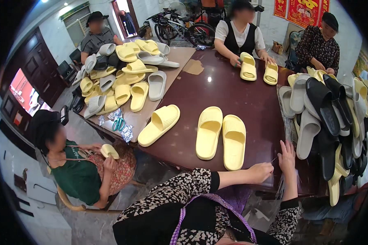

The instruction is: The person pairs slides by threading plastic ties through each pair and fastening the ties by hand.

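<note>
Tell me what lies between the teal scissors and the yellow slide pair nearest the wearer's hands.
The head view shows a single yellow slide lying aslant between the scissors and that pair, with small blue-and-white packets close beside the scissors.

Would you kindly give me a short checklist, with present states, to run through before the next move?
1. Near pair side by side, straps up: ok.
2. Lone slipper lined up with the pair: not ok, it lies apart, angled.
3. Right hand clear of the pair: ok, fingers extended.
4. Scissors beside the hands: not ok, they lie left of the lone slipper.
5. Item at the left hand's fingertips identified: cannot tell, too small.
</note>
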Available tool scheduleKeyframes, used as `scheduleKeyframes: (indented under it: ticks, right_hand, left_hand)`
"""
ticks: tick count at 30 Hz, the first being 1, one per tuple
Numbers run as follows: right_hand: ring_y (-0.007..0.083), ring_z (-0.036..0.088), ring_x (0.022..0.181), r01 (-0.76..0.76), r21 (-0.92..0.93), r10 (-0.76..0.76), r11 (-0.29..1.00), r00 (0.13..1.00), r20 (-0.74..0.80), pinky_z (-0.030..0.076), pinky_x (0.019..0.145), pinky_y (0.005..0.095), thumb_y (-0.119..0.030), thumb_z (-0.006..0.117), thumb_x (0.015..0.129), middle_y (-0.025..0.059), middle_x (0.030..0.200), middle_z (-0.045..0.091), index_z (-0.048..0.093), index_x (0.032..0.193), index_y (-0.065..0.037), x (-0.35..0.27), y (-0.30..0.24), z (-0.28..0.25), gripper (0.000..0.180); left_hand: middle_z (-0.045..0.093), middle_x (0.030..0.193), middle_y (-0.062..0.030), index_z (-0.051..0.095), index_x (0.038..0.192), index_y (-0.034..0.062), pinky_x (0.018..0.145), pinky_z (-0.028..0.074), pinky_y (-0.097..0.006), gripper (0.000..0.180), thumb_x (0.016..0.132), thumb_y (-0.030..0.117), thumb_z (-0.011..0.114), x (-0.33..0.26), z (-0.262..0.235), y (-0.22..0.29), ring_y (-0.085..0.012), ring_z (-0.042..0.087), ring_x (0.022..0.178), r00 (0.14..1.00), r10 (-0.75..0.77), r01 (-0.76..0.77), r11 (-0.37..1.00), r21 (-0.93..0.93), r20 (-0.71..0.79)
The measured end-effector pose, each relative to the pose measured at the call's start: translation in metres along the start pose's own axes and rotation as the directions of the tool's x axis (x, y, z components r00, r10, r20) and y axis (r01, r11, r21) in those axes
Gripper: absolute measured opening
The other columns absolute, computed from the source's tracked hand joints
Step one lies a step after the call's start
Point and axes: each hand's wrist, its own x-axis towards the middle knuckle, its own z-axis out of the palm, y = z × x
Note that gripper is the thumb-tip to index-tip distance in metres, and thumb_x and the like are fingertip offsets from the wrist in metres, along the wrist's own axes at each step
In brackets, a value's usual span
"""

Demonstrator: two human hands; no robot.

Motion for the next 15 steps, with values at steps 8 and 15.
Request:
scheduleKeyframes:
  ticks: [8, 15]
  right_hand:
    - [0.0375, 0.042, 0.122, -0.038, 0.062, 0.045, 0.997, 0.992, -0.116, 0.035, 0.103, 0.0429, -0.003, 0.053, 0.083, 0.0181, 0.132, 0.048, 0.056, 0.121, -0.003, 0.003, 0.04, 0.041, 0.038]
    - [0.0365, 0.044, 0.121, -0.068, 0.119, 0.079, 0.991, 0.993, -0.092, 0.037, 0.102, 0.0413, 0.0, 0.051, 0.084, 0.0172, 0.131, 0.05, 0.059, 0.116, -0.003, 0.008, 0.036, 0.039, 0.034]
  left_hand:
    - [0.058, 0.082, -0.0192, 0.053, 0.085, -0.0004, 0.071, 0.045, -0.046, 0.01, 0.081, 0.008, 0.053, -0.004, 0.001, 0.007, -0.0381, 0.057, 0.081, 0.997, -0.073, 0.074, 0.994, -0.083, 0.018]
    - [0.059, 0.075, -0.0191, 0.053, 0.084, -0.0007, 0.064, 0.045, -0.042, 0.011, 0.082, 0.01, 0.053, -0.008, 0.001, 0.011, -0.035, 0.058, 0.071, 0.957, -0.285, 0.286, 0.912, -0.293, 0.045]
